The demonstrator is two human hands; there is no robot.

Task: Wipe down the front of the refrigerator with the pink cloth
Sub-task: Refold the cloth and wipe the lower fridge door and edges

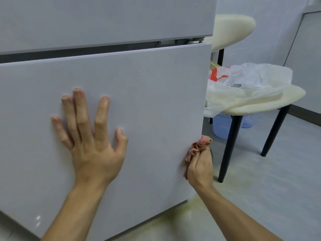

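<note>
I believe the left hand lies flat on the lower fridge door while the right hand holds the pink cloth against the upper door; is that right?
Not quite: the head view shows the right hand holding the pink cloth against the lower door too, at its right edge. The left hand does lie flat there.

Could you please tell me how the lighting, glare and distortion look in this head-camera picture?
Head view: soft, even light, only faint shadows round the left hand on the refrigerator door; small glare spots low at the door's left; the wide lens bows the door's edges; the pink cloth in the right hand looks slightly blurred.
</note>
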